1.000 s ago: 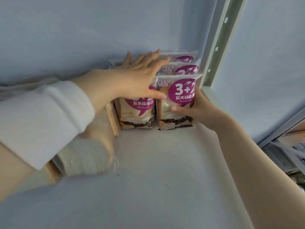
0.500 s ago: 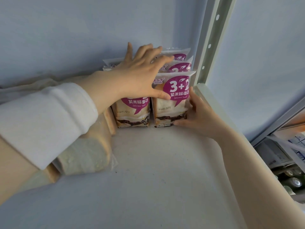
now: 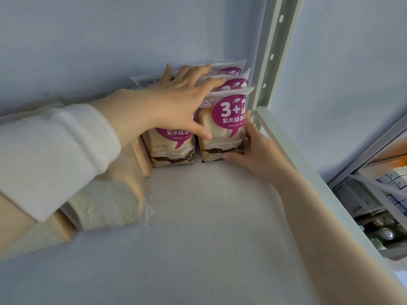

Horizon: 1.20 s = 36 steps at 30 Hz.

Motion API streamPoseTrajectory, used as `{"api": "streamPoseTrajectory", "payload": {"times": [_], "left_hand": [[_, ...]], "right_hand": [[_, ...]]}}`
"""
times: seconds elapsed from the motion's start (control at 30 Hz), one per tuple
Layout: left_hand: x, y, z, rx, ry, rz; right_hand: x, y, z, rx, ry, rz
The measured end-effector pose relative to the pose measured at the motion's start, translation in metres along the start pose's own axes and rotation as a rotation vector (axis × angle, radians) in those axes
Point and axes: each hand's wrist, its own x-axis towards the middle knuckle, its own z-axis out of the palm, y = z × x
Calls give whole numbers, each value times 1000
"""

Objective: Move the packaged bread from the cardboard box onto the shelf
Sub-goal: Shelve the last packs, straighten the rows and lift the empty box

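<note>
The shelf (image 3: 198, 227) is a pale grey-white board, scuffed and speckled with a few dark crumbs, mostly bare at the front. It backs onto a plain pale blue wall (image 3: 110, 36), and a perforated metal upright (image 3: 273, 53) rises at its right rear corner. The packaged bread (image 3: 224, 126), in purple-and-cream wrappers, stands upright in two rows in that corner, against the wall. To their left, clear-bagged toast loaves (image 3: 110, 203) lie along the shelf. The left hand (image 3: 176, 102), in a white sleeve, rests flat over the packet tops, fingers spread and thumb pressing the front right packet's face. The right hand (image 3: 253, 150) cups that packet's lower right edge, fingers closed on it. Below right, a lower shelf (image 3: 378, 216) holds cans and boxes.
</note>
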Motion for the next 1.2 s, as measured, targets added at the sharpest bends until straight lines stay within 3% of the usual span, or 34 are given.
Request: {"api": "streamPoseTrajectory", "payload": {"times": [0.17,0.3,0.47,0.73,1.0,1.2], "left_hand": [[3,-4,11,102,69,-2],[4,1,15,201,134,-26],[-9,-2,2,150,115,-32],[-38,-31,-5,37,5,-201],[-39,-31,12,27,114,-188],[-43,-26,6,54,60,-200]], "right_hand": [[9,-4,12,-162,95,15],[10,-9,15,-170,116,49],[-1,-24,11,-131,99,103],[-18,-48,61,-125,357,175],[5,-43,86,-138,532,189],[1,-46,77,-145,434,189]]}}
